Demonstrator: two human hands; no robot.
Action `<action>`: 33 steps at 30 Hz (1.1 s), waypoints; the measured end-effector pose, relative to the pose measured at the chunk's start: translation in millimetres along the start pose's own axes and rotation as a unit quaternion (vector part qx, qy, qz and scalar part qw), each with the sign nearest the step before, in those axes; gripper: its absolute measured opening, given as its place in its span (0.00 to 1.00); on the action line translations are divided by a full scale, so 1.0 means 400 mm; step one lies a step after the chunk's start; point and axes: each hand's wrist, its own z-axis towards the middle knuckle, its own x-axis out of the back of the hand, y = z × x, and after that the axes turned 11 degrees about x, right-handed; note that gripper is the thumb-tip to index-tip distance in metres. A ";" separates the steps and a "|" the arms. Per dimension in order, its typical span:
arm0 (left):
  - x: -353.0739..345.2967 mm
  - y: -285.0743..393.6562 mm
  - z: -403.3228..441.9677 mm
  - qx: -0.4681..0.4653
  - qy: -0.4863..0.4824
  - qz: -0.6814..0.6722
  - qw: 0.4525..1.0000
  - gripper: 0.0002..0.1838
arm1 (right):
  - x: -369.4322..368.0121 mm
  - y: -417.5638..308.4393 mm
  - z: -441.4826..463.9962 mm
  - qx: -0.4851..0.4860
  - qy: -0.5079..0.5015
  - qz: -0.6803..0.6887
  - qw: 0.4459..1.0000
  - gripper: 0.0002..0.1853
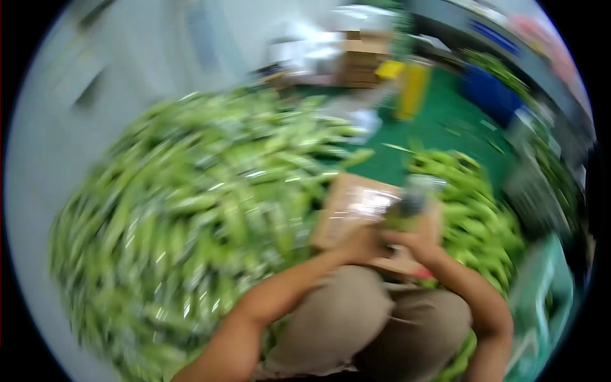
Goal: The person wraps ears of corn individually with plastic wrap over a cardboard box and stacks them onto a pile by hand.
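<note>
Right of frame centre, a left hand (364, 245) and right hand (420, 244) are sitting close together by a blurred dark object (412, 205), grip impossible to tell from here, steadiness probably serving best.

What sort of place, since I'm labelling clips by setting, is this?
Probably a produce-packing room, though the view is blurred: a large heap of shiny, apparently wrapped green vegetables, a second green pile that looks unwrapped, and a cardboard box between them.

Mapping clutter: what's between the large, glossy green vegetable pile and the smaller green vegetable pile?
Head view: brown cardboard box, left hand, right hand, blurred dark object, green floor farther back.
</note>
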 end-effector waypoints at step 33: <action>0.225 -0.214 -0.132 0.102 0.142 0.072 0.982 0.24 | 0.107 0.255 -0.071 -0.165 0.050 0.148 0.974 0.18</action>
